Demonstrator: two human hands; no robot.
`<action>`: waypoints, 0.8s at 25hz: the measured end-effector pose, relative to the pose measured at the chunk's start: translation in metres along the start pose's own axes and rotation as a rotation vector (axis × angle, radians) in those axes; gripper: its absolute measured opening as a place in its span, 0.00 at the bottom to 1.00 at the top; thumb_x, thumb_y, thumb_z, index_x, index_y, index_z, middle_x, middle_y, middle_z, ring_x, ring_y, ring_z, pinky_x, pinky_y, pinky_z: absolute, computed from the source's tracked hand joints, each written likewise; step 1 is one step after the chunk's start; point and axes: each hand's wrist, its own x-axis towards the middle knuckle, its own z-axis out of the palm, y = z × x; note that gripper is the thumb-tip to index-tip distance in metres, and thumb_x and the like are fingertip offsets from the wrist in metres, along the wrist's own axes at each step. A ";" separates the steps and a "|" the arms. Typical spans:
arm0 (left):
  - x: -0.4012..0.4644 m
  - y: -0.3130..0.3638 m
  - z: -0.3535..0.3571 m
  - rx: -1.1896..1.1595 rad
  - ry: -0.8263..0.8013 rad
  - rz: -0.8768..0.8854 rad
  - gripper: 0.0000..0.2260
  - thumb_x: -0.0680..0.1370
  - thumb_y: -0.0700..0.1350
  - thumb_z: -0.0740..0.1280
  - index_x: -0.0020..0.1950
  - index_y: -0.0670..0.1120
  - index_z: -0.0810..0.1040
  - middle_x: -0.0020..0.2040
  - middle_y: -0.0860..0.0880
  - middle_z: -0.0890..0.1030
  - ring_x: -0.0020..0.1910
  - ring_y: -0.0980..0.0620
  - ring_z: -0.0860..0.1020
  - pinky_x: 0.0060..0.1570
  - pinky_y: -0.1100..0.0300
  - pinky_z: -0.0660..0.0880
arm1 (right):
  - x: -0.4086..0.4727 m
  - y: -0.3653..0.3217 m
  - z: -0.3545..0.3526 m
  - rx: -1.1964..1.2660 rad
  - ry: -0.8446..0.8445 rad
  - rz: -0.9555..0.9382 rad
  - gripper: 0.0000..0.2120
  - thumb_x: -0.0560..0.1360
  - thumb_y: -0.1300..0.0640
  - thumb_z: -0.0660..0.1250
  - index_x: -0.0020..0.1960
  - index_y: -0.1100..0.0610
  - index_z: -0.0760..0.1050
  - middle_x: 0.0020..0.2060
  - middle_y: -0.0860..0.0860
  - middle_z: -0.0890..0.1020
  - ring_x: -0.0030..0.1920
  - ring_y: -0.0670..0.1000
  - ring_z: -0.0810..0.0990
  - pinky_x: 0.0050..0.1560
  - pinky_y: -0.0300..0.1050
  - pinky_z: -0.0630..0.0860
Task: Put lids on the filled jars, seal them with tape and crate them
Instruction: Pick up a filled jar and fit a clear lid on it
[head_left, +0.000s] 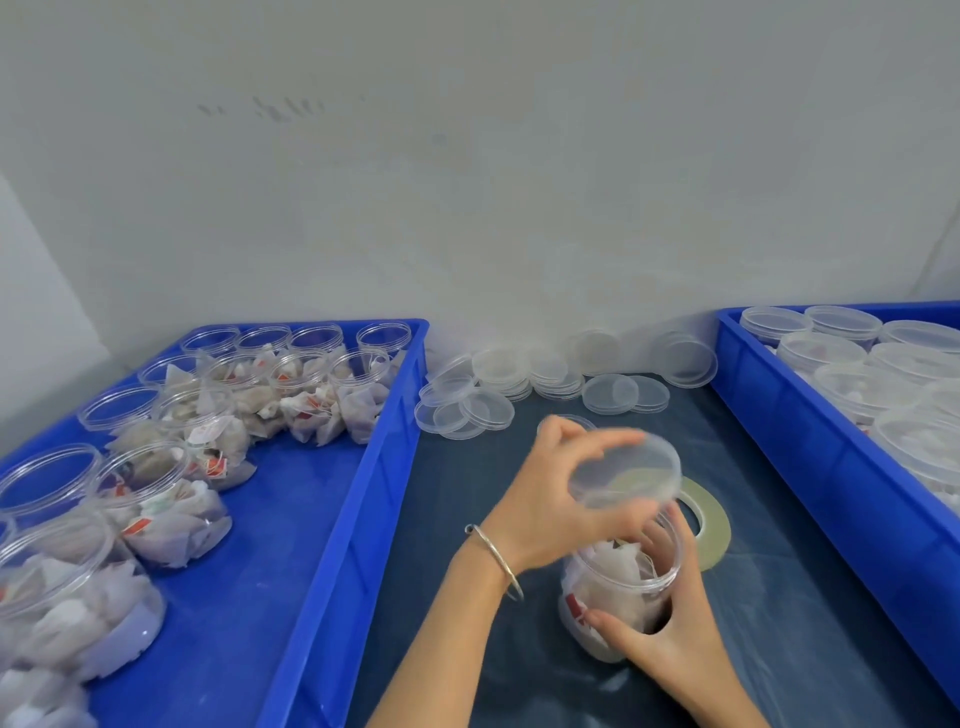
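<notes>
Clear plastic jar (618, 597), packed with white sachets bearing red tags, print too blurred to read; stands on the dark tabletop (779, 597), gripped by the right hand (670, 629). Left hand (550, 499) holds a clear lid (626, 470) tilted just above the jar's mouth. Tape roll (714, 525) just behind. Left blue crate (363, 467): open filled jars. Right blue crate (810, 447): lidded jars. Loose lids (467, 408) beyond the hands.

I am seeing no words or numbers that I can read anywhere here. The sachets (332, 405) in the jars are carrying small red and white tags, but their printing is showing too blurred to make out.
</notes>
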 end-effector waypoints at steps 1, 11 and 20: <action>-0.006 0.001 0.004 0.065 -0.053 -0.010 0.25 0.66 0.57 0.73 0.63 0.60 0.74 0.55 0.53 0.65 0.58 0.62 0.69 0.59 0.73 0.66 | 0.000 0.001 0.000 0.007 0.000 0.004 0.53 0.57 0.49 0.79 0.74 0.40 0.53 0.66 0.38 0.72 0.66 0.41 0.72 0.60 0.27 0.67; -0.031 -0.012 0.019 0.108 -0.027 0.152 0.28 0.68 0.42 0.76 0.67 0.51 0.74 0.63 0.52 0.64 0.63 0.65 0.65 0.63 0.71 0.65 | -0.004 -0.003 -0.001 0.081 -0.039 0.058 0.54 0.58 0.55 0.78 0.70 0.26 0.49 0.68 0.32 0.66 0.68 0.38 0.68 0.58 0.28 0.70; -0.034 -0.031 0.046 -0.214 0.205 0.134 0.29 0.62 0.38 0.81 0.59 0.41 0.73 0.64 0.46 0.73 0.67 0.48 0.71 0.64 0.53 0.71 | 0.033 -0.086 -0.024 -0.459 0.055 -0.204 0.25 0.75 0.40 0.56 0.72 0.39 0.63 0.73 0.42 0.63 0.74 0.46 0.59 0.70 0.38 0.60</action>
